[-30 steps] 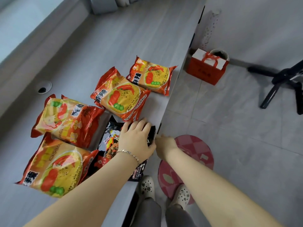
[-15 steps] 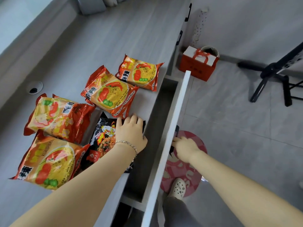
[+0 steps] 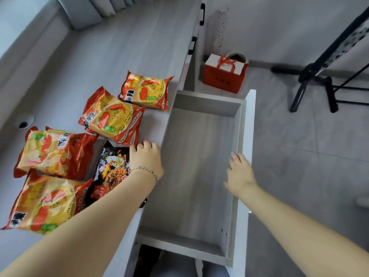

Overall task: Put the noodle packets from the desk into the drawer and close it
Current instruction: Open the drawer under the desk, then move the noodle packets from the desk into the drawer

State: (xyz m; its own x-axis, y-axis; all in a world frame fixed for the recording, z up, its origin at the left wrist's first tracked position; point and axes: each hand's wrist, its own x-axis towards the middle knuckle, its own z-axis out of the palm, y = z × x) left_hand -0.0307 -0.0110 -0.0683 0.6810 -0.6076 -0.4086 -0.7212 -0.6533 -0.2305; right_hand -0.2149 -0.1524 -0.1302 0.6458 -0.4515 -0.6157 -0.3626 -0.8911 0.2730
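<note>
Left hand (image 3: pixel 146 156) lies flat on the black noodle packet (image 3: pixel 111 172), fingers loosely together, not pinching anything yet. That packet runs lengthwise along the forearm, right at the desk (image 3: pixel 123 48) edge, with the open drawer (image 3: pixel 199 166) just to the hand's right. Right hand (image 3: pixel 239 176) is spread, fingers resting on the drawer front's inside edge. Left one's clearly closer, so I'd guess it slides the packet sideways in. Four orange packets (image 3: pixel 111 118) sit beyond and to its left.
</note>
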